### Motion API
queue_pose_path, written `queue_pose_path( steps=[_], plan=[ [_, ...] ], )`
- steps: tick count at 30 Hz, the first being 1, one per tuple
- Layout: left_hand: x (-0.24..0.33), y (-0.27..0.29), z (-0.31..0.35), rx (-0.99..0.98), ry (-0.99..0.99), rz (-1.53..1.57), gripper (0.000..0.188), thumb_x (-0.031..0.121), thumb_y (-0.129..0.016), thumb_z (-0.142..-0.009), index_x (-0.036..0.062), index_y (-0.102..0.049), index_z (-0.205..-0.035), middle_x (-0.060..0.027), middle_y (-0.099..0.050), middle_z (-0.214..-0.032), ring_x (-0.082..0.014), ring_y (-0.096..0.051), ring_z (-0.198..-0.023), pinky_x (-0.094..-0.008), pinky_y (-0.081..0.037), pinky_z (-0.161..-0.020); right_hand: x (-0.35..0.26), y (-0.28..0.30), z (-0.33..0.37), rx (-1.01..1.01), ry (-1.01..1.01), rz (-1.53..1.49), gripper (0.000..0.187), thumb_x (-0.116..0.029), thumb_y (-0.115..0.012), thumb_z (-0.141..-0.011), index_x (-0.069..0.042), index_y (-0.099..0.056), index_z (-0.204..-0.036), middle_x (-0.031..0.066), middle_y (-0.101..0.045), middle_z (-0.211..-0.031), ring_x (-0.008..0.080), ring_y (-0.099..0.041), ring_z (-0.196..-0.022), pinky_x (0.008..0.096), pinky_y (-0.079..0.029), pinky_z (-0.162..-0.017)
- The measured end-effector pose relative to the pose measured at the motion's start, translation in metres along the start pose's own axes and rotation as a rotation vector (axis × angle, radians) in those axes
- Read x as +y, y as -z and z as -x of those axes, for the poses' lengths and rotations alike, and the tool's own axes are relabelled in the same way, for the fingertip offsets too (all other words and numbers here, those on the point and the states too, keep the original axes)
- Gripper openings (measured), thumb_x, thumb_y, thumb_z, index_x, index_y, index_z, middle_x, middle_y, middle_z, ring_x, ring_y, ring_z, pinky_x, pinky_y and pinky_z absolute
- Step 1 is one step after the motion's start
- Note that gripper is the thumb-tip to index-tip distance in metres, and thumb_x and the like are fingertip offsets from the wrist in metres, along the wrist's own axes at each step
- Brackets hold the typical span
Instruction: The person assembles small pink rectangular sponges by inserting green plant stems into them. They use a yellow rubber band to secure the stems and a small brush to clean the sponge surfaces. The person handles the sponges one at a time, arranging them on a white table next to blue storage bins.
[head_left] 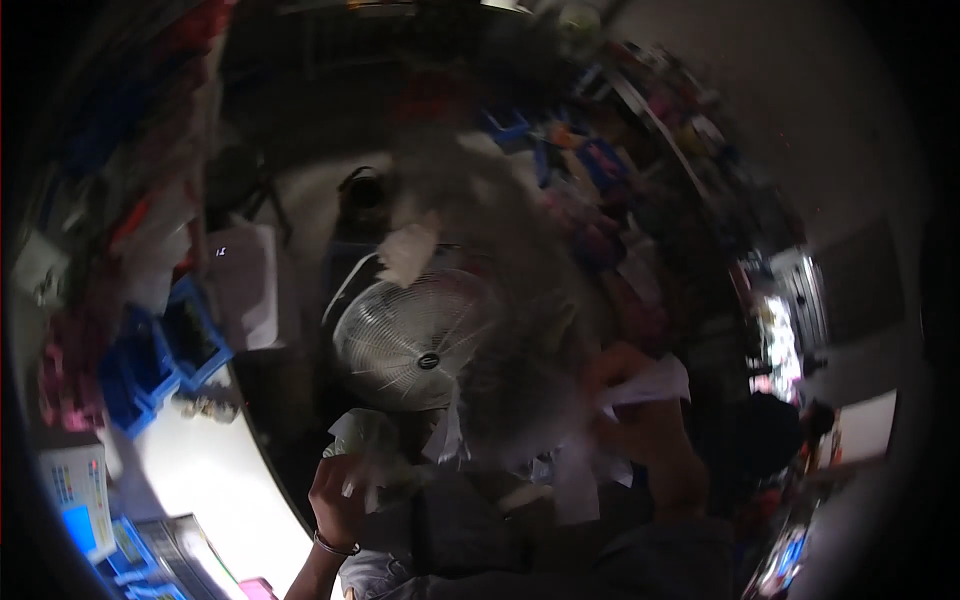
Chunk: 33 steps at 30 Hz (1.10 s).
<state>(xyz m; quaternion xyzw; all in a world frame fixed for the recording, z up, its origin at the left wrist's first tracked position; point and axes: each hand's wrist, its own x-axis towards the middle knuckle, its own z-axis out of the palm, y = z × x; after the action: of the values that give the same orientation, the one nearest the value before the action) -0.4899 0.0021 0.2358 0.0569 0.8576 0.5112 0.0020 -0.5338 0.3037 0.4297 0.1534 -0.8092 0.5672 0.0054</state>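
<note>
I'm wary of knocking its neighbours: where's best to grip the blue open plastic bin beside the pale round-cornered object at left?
Probably the blue open plastic bin's near rim, approached from the person's side: a second blue bin crowds its left and the pale round-cornered object its right, while its open top leaves a wall to pinch.

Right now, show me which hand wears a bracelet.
The left hand: a bracelet circles its wrist; none shows at the wrist of the right hand.
</note>
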Motion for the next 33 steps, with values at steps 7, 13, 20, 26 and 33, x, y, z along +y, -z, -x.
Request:
queue_pose_path(
  steps=[7,13,20,26,33],
  plan=[
    [0.049,-0.074,-0.037,-0.246,-0.184,-0.087,0.033,-0.003,-0.060,-0.061,0.0038,-0.063,-0.093,-0.0150,-0.059,-0.090,-0.0341,-0.059,-0.084,-0.0378,-0.049,-0.072,0.003,0.091,0.084,0.160,0.066,0.136,0.020,-0.001,-0.067,-0.075,-0.002,-0.059,-0.093,0.0104,-0.061,-0.090,0.0172,-0.058,-0.073,0.0292,-0.046,-0.061],
    [0.134,-0.216,-0.052,-0.511,-0.351,-0.074,0.034,-0.005,-0.060,-0.060,0.0027,-0.061,-0.094,-0.0154,-0.058,-0.090,-0.0354,-0.057,-0.082,-0.0390,-0.047,-0.074,0.003,0.181,0.199,0.470,-0.329,0.149,0.023,-0.002,-0.064,-0.074,-0.004,-0.055,-0.095,0.0100,-0.060,-0.084,0.0157,-0.057,-0.067,0.0295,-0.044,-0.058],
    [0.197,-0.329,-0.063,-0.739,-0.608,0.043,0.030,-0.005,-0.061,-0.060,0.0022,-0.060,-0.090,-0.0129,-0.058,-0.084,-0.0290,-0.058,-0.080,-0.0350,-0.046,-0.072,0.073,0.190,0.300,0.917,-0.650,0.237,0.010,-0.006,-0.054,-0.078,-0.002,-0.048,-0.086,0.0095,-0.052,-0.073,0.0141,-0.048,-0.061,0.0302,-0.040,-0.055],
    [0.245,-0.439,-0.052,-1.030,-0.707,0.120,0.032,-0.001,-0.063,-0.060,0.0049,-0.062,-0.091,-0.0122,-0.059,-0.084,-0.0281,-0.058,-0.079,-0.0347,-0.045,-0.070,0.095,0.176,0.414,1.348,-0.963,0.287,0.016,-0.007,-0.056,-0.074,0.000,-0.049,-0.087,0.0109,-0.053,-0.070,0.0182,-0.050,-0.061,0.0308,-0.043,-0.060],
    [0.302,-0.572,-0.059,-1.118,-0.717,0.148,0.022,-0.001,-0.063,-0.065,0.0042,-0.062,-0.087,-0.0128,-0.058,-0.081,-0.0289,-0.059,-0.075,-0.0361,-0.046,-0.067,0.145,0.239,0.488,1.478,-1.130,0.378,0.022,-0.012,-0.063,-0.072,-0.001,-0.054,-0.090,0.0150,-0.062,-0.078,0.0254,-0.062,-0.071,0.0341,-0.047,-0.064]
  ],
)
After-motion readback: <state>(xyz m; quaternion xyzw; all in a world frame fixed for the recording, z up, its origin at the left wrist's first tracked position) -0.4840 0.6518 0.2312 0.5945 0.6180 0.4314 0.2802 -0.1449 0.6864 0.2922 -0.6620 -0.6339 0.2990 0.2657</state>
